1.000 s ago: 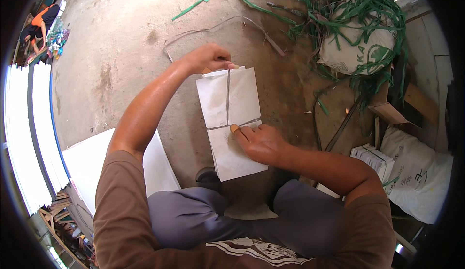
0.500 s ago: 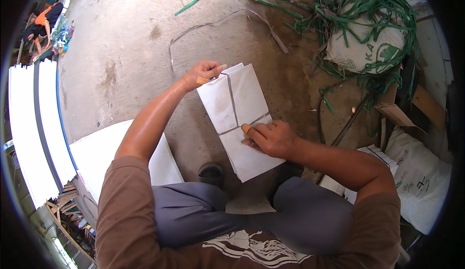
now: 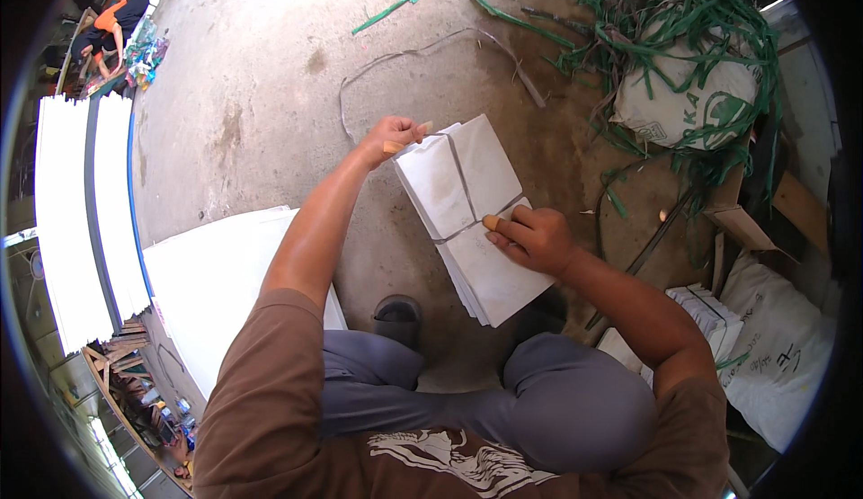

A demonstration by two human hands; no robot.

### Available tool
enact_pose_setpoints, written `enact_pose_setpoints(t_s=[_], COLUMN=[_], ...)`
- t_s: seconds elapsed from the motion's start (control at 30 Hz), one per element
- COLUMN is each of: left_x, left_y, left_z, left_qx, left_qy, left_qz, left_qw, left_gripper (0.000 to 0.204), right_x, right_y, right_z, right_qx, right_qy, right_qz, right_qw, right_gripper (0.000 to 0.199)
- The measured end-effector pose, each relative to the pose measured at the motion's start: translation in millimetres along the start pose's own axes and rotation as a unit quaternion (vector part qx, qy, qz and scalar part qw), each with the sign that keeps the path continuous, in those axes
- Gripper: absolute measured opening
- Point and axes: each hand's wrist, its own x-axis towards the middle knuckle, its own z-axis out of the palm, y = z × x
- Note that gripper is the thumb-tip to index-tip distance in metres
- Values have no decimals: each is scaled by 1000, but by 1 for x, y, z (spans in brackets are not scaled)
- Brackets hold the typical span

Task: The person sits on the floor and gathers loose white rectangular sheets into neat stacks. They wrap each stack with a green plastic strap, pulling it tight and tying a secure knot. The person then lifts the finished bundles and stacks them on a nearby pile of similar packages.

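A bundle of white paper sheets point(image 3: 508, 274) is held tilted above my feet, its far end leaning left. A grey strap point(image 3: 463, 175) runs along and across it, crossing near the middle. My left hand point(image 3: 394, 142) is closed on the far left corner, beside the strap; its fingertips are partly hidden. My right hand point(image 3: 539, 240) lies on the bundle's right side, thumb and fingers pinched at the strap's crossing. Orange tape wraps a finger of my right hand, and more shows by my left thumb.
Large white sheets point(image 3: 216, 274) lie on the left, near a strapped white stack point(image 3: 63, 229). A white sack point(image 3: 683, 94) under green strips stands far right. Another sack point(image 3: 778, 337) and a tied bundle point(image 3: 710, 319) lie near right. A person point(image 3: 112, 31) bends far left.
The view has shifted, so most things sit further right. The bundle has turned slightly and more of its left edge shows. Both hands keep their places on it.
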Motion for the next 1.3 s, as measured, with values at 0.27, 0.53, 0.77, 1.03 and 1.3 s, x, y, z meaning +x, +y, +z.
enact_pose_setpoints(t_s=[0.27,0.53,0.77,1.03,1.3], left_x=[12,-1,-16,-47,-97], left_y=[-36,-55,-95,-85,-124], left_z=[14,68,89,177,304], left_qx=[-175,-474,-563,-669,-802], left_qy=[68,178,187,232,137], left_qz=[-42,-24,-43,-36,-48], left_qw=[981,862,804,706,579], left_gripper=[32,29,38,53,58], right_x=[-19,-30,-29,-34,-28], right_y=[37,51,62,68,65], right_z=[-20,-14,-18,-18,-23], right_qx=[50,98,118,102,93], right_qy=[23,45,41,56,32], right_qz=[34,63,57,89,95], right_qw=[998,992,990,989,991], right_gripper=[23,26,24,20,17])
